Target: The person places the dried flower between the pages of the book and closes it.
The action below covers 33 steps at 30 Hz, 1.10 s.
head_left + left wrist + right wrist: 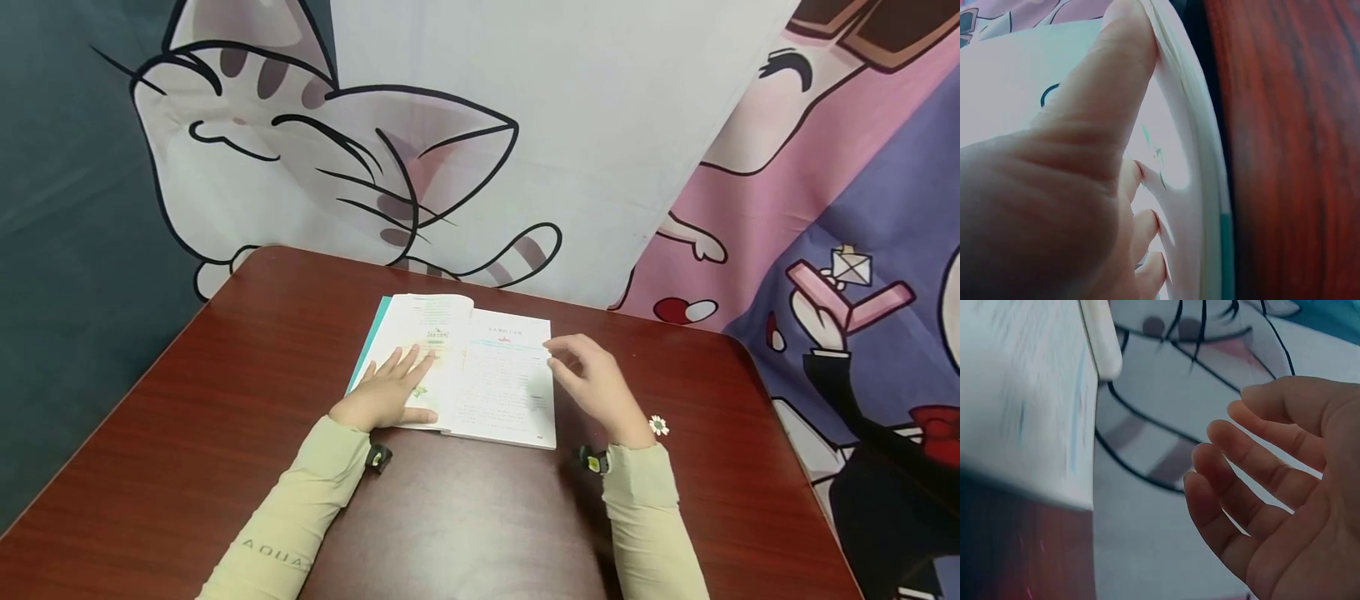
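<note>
An open book (498, 392) with white printed pages and a teal cover edge lies on the table. My left hand (386, 392) rests flat on its left page, fingers spread and thumb near the lower edge. In the left wrist view the thumb (1107, 81) lies along the page's edge, with the other fingertips on the paper. By the right page's outer edge hovers my right hand (596, 383), its fingers loosely bent. The right wrist view shows nothing between the fingers and thumb of this hand (1272, 475), with a gap from the book (1041, 412).
The dark red wooden table (225, 400) has rounded far corners. A small white flower (658, 425) shows on it beside the right wrist. Behind the table hangs a cloth backdrop (585, 125) with cartoon figures. A small black device (378, 458) sits at each wrist.
</note>
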Available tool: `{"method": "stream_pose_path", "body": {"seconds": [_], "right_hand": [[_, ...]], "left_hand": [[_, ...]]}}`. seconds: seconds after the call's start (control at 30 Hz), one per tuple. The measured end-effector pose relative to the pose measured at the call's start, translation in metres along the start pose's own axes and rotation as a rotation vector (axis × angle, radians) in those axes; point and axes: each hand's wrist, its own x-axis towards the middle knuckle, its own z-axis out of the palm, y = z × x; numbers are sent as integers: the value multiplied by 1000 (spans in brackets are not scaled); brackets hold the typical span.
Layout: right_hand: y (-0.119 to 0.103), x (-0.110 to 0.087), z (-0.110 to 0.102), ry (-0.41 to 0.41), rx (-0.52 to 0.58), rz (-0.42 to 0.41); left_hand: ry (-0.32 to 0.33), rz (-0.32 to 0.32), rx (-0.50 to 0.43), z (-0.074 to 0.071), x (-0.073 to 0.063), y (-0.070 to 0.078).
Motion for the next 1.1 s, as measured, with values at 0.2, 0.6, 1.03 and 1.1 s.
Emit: {"method": "stream_pose_path", "body": {"seconds": [0.2, 0.6, 1.03, 1.1], "right_hand": [[19, -12, -21, 3, -86, 3], [66, -39, -53, -113, -226, 165], [96, -61, -70, -173, -251, 287], [100, -65, -73, -183, -249, 289]], "left_hand": [[10, 5, -21, -1, 0, -2], [-20, -12, -23, -2, -1, 0], [-19, 2, -34, 3, -1, -5], [-14, 1, -30, 3, -1, -5]]}}
